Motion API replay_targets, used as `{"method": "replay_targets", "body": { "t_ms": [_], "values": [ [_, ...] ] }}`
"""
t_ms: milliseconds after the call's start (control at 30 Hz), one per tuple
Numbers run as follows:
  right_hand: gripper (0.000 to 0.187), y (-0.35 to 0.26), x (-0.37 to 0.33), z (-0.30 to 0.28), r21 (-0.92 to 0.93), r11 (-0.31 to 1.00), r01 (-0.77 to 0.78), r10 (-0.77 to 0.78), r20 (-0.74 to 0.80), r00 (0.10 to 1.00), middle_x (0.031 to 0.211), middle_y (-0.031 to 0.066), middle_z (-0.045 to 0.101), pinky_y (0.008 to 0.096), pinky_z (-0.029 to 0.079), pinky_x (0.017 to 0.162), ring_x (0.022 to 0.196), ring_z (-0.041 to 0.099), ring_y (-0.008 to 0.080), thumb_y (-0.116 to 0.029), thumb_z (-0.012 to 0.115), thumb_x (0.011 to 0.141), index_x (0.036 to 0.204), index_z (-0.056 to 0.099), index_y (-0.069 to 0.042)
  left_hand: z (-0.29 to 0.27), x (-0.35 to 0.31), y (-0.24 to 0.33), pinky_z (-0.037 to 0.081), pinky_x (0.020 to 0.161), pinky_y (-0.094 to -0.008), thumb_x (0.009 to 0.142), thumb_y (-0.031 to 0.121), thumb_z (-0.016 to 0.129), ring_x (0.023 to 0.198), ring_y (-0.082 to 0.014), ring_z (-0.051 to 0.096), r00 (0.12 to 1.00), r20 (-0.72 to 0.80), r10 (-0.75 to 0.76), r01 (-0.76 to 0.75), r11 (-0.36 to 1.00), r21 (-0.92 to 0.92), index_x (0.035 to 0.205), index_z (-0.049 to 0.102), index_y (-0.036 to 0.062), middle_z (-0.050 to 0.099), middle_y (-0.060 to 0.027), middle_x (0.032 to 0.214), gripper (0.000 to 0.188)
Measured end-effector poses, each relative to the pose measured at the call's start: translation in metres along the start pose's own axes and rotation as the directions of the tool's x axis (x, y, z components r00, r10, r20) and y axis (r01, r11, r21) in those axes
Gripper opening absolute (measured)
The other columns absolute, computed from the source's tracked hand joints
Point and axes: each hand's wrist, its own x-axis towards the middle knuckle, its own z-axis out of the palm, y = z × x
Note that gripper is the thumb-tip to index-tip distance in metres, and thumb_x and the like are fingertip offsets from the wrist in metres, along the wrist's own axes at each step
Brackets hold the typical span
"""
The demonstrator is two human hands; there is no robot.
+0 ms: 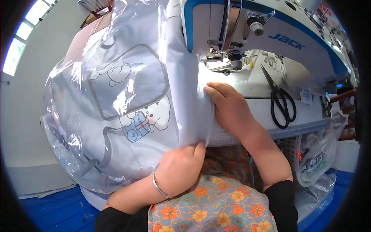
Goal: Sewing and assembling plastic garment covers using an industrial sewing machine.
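Nearest is the wearer's floral apron (216,205). Just beyond it, at the table's near edge, the left hand (181,164), with a bracelet (158,186) at its wrist, has its fingers curled together, seemingly gripping the near end of a folded pale fabric panel (185,96). The right hand (232,110) lies farther in, bent fingers resting on the panel's right border; whether they pinch it or only press, I cannot tell.

The panel, printed with cartoon animals and partly covered by clear plastic sheeting (65,116), runs from the near edge back to the left side of the sewing machine head (208,29), spreading leftward and hiding the table's left edge. On it lies a grey-bordered rounded patch (129,81); whether it is a pocket with anything inside is unclear.

The step in hand looks like lining up the folded border for stitching. The next move would call for smooth layers and light, even guidance toward the presser foot (222,68).

Below the table (309,115), by its near right corner, a white plastic basket (296,144) stands beside a clear plastic bag (322,152) holding crumpled, greyish pieces too indistinct to name. Farther in, black-handled scissors (275,90) lie on the table's right part.
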Motion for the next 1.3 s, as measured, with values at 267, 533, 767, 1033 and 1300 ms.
{"method": "replay_targets", "body": {
  "t_ms": [267,533,767,1033,1300],
  "values": [
    [0.034,-0.003,-0.005,-0.012,0.090,0.995,0.054,-0.056,0.020,0.998,0.112,0.0153,0.066,0.0409,0.054,0.090,0.106,0.064,0.0340,0.005,0.062,0.071,0.104,0.067,0.000,0.005,0.051,-0.010,0.054,0.056,-0.0483,0.083,0.005,0.054,0.064,-0.0410,0.064,0.995,-0.034,-0.094,0.091,0.992,-0.083,0.085,0.054,0.0011,0.062,-0.0185,0.072,0.005],
    [0.040,0.000,0.010,-0.005,0.035,0.999,0.041,-0.042,0.016,0.999,0.120,0.0204,0.063,0.0431,0.050,0.098,0.113,0.061,0.0371,0.001,0.062,0.076,0.116,0.063,0.003,-0.001,0.085,-0.019,0.053,0.071,-0.0504,0.086,0.009,0.055,0.079,-0.0431,0.064,0.977,-0.018,-0.212,0.210,0.974,-0.089,0.099,0.061,0.0026,0.066,-0.0219,0.088,0.015],
    [0.043,-0.053,-0.024,0.009,0.062,0.955,0.289,-0.291,0.024,0.956,0.127,0.0157,0.061,0.0470,0.034,0.115,0.122,0.056,0.0323,-0.001,0.064,0.073,0.116,0.063,-0.004,-0.065,-0.002,-0.063,0.049,0.090,-0.0450,0.086,0.005,0.059,0.102,-0.0400,0.062,0.955,-0.297,-0.020,0.031,0.999,0.032,0.121,0.060,-0.0019,0.064,-0.0222,0.111,0.036],
    [0.025,-0.181,0.029,0.120,0.164,0.819,0.550,-0.516,-0.209,0.831,0.097,0.0061,0.061,0.0394,0.048,0.082,0.092,0.060,0.0225,-0.014,0.058,0.075,0.097,0.064,-0.004,-0.120,0.018,-0.121,0.050,0.090,-0.0442,0.087,0.004,0.052,0.102,-0.0352,0.063,0.953,-0.123,0.278,-0.217,0.905,0.367,0.109,0.066,0.0005,0.066,-0.0153,0.114,0.025],
    [0.035,-0.166,0.029,0.011,0.325,0.846,0.422,-0.272,-0.418,0.867,0.085,0.0101,0.070,0.0385,0.056,0.065,0.073,0.069,0.0288,0.001,0.067,0.066,0.100,0.068,-0.005,-0.117,0.034,-0.245,0.051,0.093,-0.0431,0.086,0.035,0.054,0.106,-0.0362,0.066,0.758,0.476,-0.446,-0.045,0.692,0.720,0.107,0.072,0.0062,0.070,-0.0184,0.111,0.040]
  ]
}}
